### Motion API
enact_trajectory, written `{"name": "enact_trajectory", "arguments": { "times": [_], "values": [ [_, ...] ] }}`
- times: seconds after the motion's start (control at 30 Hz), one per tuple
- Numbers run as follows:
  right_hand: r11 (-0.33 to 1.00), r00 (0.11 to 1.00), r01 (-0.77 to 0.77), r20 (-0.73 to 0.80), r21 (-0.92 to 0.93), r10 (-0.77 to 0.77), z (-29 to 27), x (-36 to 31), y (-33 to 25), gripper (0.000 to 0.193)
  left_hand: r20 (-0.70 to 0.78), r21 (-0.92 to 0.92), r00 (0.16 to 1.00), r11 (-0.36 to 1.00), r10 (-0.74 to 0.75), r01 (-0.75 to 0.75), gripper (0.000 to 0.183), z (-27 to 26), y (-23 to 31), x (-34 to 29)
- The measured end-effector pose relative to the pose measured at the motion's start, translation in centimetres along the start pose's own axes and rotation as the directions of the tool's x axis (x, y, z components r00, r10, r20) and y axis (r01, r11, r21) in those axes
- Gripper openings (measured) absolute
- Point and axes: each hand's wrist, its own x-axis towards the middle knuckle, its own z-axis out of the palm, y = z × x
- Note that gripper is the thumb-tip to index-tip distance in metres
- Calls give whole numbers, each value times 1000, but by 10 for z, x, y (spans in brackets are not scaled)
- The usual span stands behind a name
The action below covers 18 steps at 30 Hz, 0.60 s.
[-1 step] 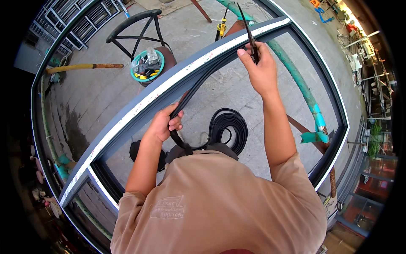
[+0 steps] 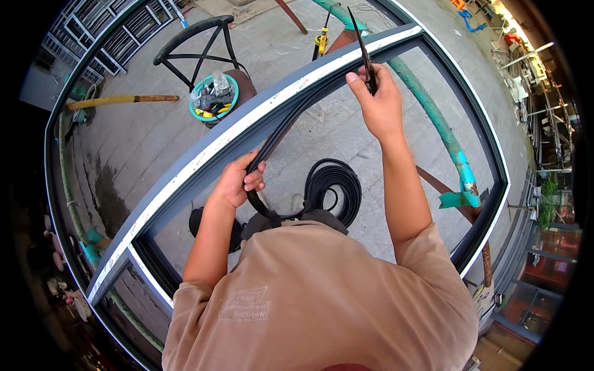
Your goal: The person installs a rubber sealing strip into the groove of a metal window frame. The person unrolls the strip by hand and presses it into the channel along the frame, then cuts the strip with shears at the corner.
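My left hand (image 2: 236, 180) is closed around a black rubber sealing strip (image 2: 278, 137). The strip runs up from it along the inner side of a white and grey window frame (image 2: 213, 143) to near my other hand. In my right hand (image 2: 382, 102) is a pair of dark scissors (image 2: 367, 55), its long blades pointing up past the frame's bar. The fingers on the far side of the scissors are partly hidden, and I cannot tell whether they also touch the strip. A coil of the same black strip (image 2: 350, 191) lies below, near my body.
Beyond the frame stands a black-backed chair (image 2: 199, 57) with a turquoise basin (image 2: 234, 99) of small parts on its seat. Turquoise-wrapped pipes (image 2: 428, 108) pass under the frame. A yellow-handled tool (image 2: 321, 42) is near the top. Metal frames (image 2: 111, 40) lie at far left.
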Motion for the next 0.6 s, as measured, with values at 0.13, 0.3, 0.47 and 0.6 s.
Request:
{"name": "enact_trajectory", "arguments": {
  "times": [0.13, 0.3, 0.47, 0.6],
  "values": [
    [975, 976, -197, -118, -101, 185, 1, -11, 32, 57, 23, -176, 1000, 984, 3, 1, 42, 2, -2, 0],
    [932, 929, -325, -241, -162, 282, 5, -31, 65, 60, 1, -209, 1000, 978, 26, -25, 43, 4, -2, 1],
    [897, 897, -418, -93, 143, 433, -5, -36, 83, 49, -41, -224, 999, 974, 12, -21, 43, 6, -2, 2],
    [922, 936, -337, -40, 190, 351, -8, -29, 72, 45, -53, -219, 997, 974, 49, -60, 42, 6, 2, 3]
  ]
}}
